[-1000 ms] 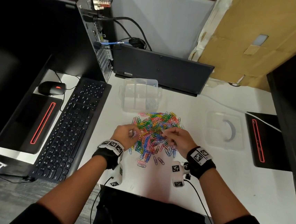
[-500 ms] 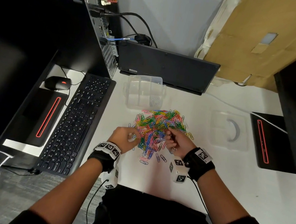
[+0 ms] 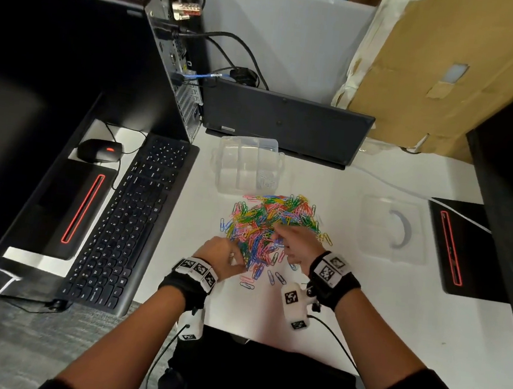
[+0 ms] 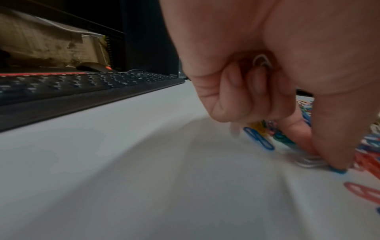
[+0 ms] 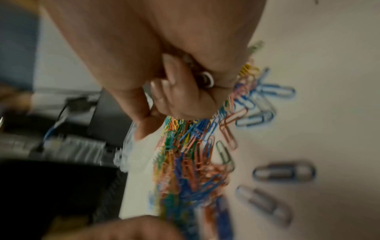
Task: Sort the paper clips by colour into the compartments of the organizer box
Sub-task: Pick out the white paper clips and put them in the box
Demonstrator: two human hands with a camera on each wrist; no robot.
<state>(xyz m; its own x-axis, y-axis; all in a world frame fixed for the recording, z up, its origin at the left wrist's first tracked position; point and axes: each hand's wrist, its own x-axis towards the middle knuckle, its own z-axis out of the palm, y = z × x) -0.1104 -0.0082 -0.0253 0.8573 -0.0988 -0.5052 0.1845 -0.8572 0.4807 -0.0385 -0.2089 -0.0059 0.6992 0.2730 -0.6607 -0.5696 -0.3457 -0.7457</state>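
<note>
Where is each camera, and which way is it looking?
Head: worn high, looking forward and down at the paper clip pile, the organizer box, both forearms and hands.
Left wrist: low by the desk, looking along the left hand towards the keyboard.
Right wrist: looks along the right hand over the clips.
Shared: all three show the pile; head and left wrist share the keyboard.

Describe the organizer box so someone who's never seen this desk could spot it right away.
Find the closed dark laptop at the back of the white desk. Just in front of it, beyond the colourful paper clip pile, sits the organizer box: clear plastic, split into compartments, unlike the flat clear lid lying to the right.
</note>
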